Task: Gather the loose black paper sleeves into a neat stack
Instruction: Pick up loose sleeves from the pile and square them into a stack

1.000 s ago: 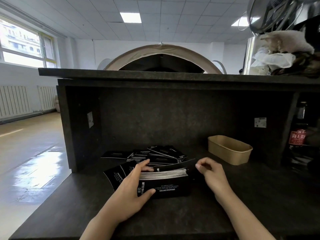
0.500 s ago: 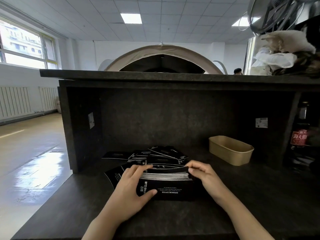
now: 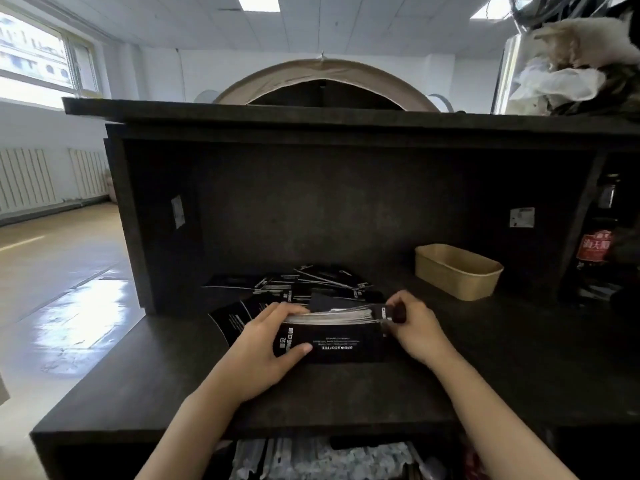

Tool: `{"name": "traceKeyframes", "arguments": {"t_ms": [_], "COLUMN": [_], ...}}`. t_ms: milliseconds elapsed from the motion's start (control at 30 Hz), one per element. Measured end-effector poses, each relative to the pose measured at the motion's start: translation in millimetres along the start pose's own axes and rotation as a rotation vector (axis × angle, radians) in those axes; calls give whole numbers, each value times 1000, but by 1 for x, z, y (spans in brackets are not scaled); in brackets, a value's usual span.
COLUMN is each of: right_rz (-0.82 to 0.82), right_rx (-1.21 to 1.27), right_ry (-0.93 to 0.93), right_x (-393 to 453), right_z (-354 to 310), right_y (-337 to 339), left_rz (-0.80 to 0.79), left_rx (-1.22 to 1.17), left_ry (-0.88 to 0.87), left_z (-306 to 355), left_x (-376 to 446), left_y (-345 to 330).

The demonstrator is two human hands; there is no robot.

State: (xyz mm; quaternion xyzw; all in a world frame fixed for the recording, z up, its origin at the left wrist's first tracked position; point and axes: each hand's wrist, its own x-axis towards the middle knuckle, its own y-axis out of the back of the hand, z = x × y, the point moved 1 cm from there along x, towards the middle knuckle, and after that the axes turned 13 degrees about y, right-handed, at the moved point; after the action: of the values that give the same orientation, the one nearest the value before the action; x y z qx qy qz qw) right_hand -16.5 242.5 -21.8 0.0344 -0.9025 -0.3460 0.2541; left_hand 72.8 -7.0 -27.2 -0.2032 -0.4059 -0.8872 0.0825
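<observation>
Head view, sole entry. Item one: stack of black paper sleeves (image 3: 334, 336), standing on edge on the dark desk (image 3: 519, 348) between the two hands, printed face toward the wearer, pale cut edges showing along the top. Held upright, probably so the edges can be squared against the desk surface.

Left hand (image 3: 266, 348): closed on the stack's left end, fingers curled over the top edge, thumb pressed flat across the printed front face; forearm rising from lower left, wrist near straight.

Right hand (image 3: 414, 329): closed on the stack's right end, fingers bent over the upper corner, thumb side hidden behind the sleeves; forearm entering from lower right. The two hands oppose each other, a pose suited to pressing the ends flush.

Item two: loose sleeves (image 3: 311, 285), lying flat and fanned in disorder just beyond the hands; one more sleeve (image 3: 232, 318) protrudes just left of the left hand. Judged not yet gathered.

Item three: tan paper tray (image 3: 457, 275), beyond and right of the right hand, well apart from the stack.
</observation>
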Motion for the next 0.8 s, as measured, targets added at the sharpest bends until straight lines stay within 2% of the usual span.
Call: {"name": "traceKeyframes", "arguments": {"t_ms": [100, 233, 300, 333, 433, 533, 633, 733, 800], "right_rz": [152, 245, 193, 115, -181, -309, -267, -83, -128], "right_rx": [219, 444, 578, 629, 495, 316, 284, 202, 128], "right_ry": [15, 27, 97, 132, 236, 329, 385, 461, 465], "right_x": [2, 0, -4, -8, -20, -22, -21, -22, -24], "right_z": [3, 0, -13, -21, -33, -35, -36, -35, -35], "right_y": [1, 3, 4, 4, -3, -8, -8, -8, -12], "left_rz": [4, 2, -6, -15, -36, -21, 9, 31, 33], "left_rx": [5, -22, -36, -37, -21, 26, 41, 53, 62], "left_ry": [17, 62, 84, 88, 55, -8, -52, -56, -53], "left_z": [2, 2, 2, 2, 2, 4, 3, 4, 4], "left_x": [-2, -4, -4, -4, -4, -3, -2, -2, -1], "left_y": [0, -2, -3, -3, -5, -6, -6, -6, -8]}}
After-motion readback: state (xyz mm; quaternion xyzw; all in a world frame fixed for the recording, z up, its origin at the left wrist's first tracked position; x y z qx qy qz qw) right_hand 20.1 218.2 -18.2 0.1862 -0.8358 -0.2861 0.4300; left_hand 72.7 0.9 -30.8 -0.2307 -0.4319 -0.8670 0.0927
